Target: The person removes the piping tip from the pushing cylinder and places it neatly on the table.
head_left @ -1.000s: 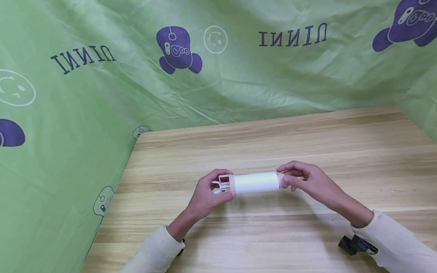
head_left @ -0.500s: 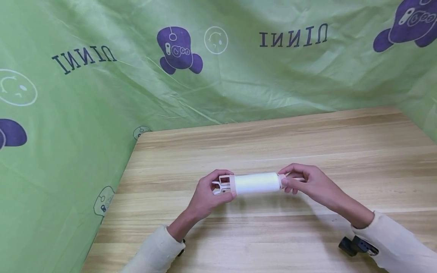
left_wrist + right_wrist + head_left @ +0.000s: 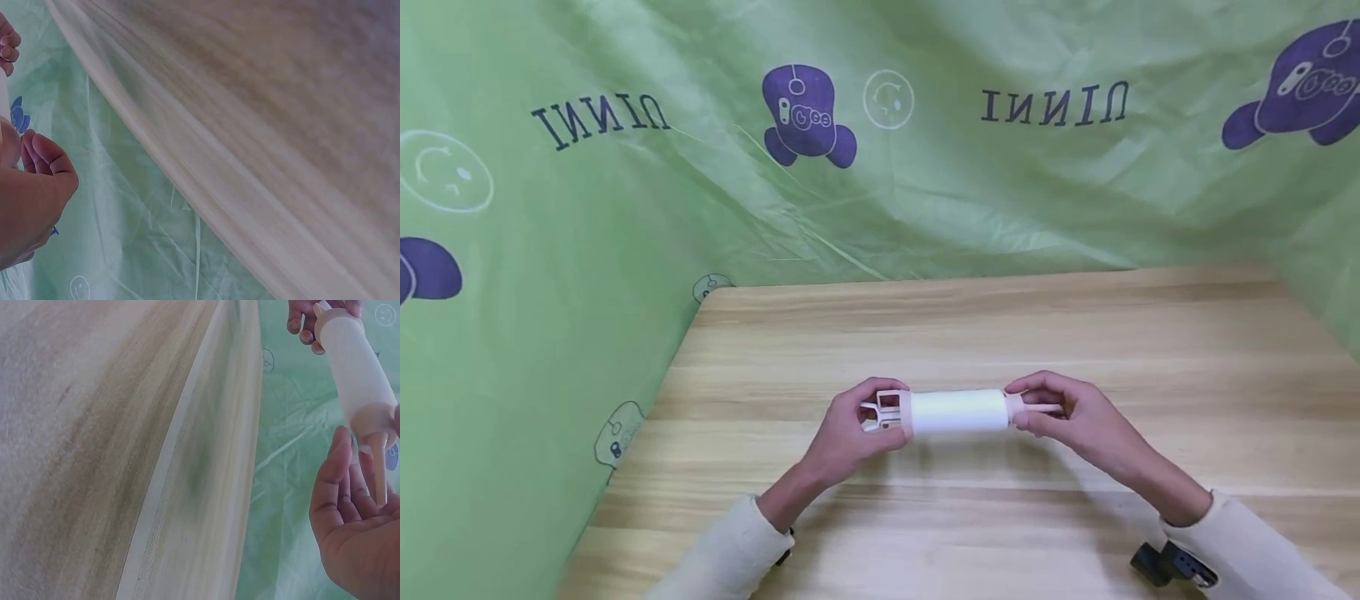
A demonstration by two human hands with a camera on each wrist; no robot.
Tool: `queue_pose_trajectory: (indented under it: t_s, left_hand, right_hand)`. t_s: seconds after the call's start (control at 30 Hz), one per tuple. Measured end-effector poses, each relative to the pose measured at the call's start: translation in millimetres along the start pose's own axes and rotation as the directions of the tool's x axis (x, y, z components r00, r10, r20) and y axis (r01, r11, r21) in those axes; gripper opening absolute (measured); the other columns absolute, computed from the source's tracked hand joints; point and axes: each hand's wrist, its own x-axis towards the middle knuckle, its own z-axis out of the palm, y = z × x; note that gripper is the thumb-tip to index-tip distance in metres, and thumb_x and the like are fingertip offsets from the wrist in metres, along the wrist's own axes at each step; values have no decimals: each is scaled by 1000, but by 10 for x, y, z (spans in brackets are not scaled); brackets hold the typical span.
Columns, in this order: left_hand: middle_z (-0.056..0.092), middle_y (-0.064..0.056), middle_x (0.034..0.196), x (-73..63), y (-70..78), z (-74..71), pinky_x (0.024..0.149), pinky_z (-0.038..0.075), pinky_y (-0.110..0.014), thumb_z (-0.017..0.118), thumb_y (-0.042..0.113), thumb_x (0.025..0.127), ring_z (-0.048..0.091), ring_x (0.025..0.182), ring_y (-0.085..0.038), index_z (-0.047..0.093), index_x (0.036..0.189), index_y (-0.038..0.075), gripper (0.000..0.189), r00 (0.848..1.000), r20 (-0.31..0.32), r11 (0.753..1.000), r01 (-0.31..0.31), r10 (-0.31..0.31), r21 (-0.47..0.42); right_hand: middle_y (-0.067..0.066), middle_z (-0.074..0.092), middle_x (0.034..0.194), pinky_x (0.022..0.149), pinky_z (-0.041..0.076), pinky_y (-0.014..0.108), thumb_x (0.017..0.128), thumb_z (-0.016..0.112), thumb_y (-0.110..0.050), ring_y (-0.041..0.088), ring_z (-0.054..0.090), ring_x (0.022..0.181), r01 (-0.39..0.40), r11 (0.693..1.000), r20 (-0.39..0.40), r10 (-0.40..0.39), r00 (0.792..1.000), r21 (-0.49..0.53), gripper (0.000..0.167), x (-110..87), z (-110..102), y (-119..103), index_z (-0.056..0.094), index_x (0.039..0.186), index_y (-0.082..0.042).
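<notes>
Both hands hold a white syringe-like tube level above the table. My left hand grips its left end, thumb and fingers on the pale pink collar, with a white open-frame piece jutting toward the palm. At the other end, my right hand pinches the pink cap between thumb and fingers. From that cap a thin tapered nozzle points into the right palm. The left wrist view catches the left hand at its edge, with most of the tube out of frame.
A wood-grain table lies beneath the hands. Green printed cloth hangs behind it and along its left side. A small black device sits at the right sleeve cuff.
The head view has shifted slightly, so the tube and hands sit a little lower. My right fingers have changed position on the cap, and more of the nozzle shows. The left hand keeps its grip.
</notes>
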Motion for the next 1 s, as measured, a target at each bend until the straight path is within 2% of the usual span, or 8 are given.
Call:
queue_pose_trajectory:
  t_s: [0.17, 0.33, 0.5, 0.67, 0.8, 1.0]
  left_hand:
    - [65, -6, 109, 15, -23, -7, 81, 50, -39, 80, 13, 81, 59, 95, -27, 66, 119, 11, 42, 1000, 1, 1000, -12, 12, -1]
    - [66, -5, 107, -10, -46, -12, 77, 51, -35, 80, 16, 81, 60, 92, -34, 66, 119, 12, 41, 1000, 5, 1000, 3, -3, 5]
    - [66, -7, 107, -25, -53, -40, 77, 51, -35, 81, 16, 80, 61, 91, -33, 66, 118, 12, 41, 1000, -5, 1000, 2, -2, 15]
    - [67, -7, 102, -39, -41, -111, 73, 51, -32, 82, 15, 79, 61, 84, -28, 67, 116, 12, 40, 1000, -7, 999, -8, 8, 44]
    - [67, -7, 99, -52, -46, -151, 70, 51, -32, 82, 15, 78, 60, 82, -26, 67, 116, 12, 40, 1000, -5, 998, -17, 17, 53]
    - [67, -7, 99, -54, -73, -67, 69, 52, -31, 81, 14, 79, 61, 81, -27, 67, 117, 10, 41, 1000, -5, 1000, -18, 18, 7]
  right_hand:
    - [17, 71, 92, 70, 55, 32, 101, 61, -13, 28, 68, 82, 32, 999, -8, -32, 999, -1, 29, 1, 15, 15, 60, 125, 3]
    - [21, 70, 93, 67, 55, 32, 98, 64, -11, 24, 69, 79, 15, 1000, -6, -15, 1000, 15, 28, 7, 50, 38, 61, 120, 7]
    - [16, 70, 95, 68, 55, 31, 95, 69, -9, 24, 69, 80, 27, 999, -18, -27, 999, 21, 28, 21, 89, 66, 62, 118, 6]
    - [18, 69, 101, 70, 56, 31, 92, 72, -7, 26, 69, 83, 5, 997, -37, -2, 999, 75, 31, 36, 174, 72, 61, 118, 7]
    - [18, 68, 104, 74, 56, 32, 91, 73, -6, 23, 69, 86, 7, 996, -46, -3, 999, 93, 33, 40, 232, 74, 61, 118, 8]
    - [18, 67, 108, 79, 57, 32, 88, 75, -4, 22, 69, 94, 31, 999, -48, -29, 998, 31, 32, 15, 161, 53, 63, 116, 5]
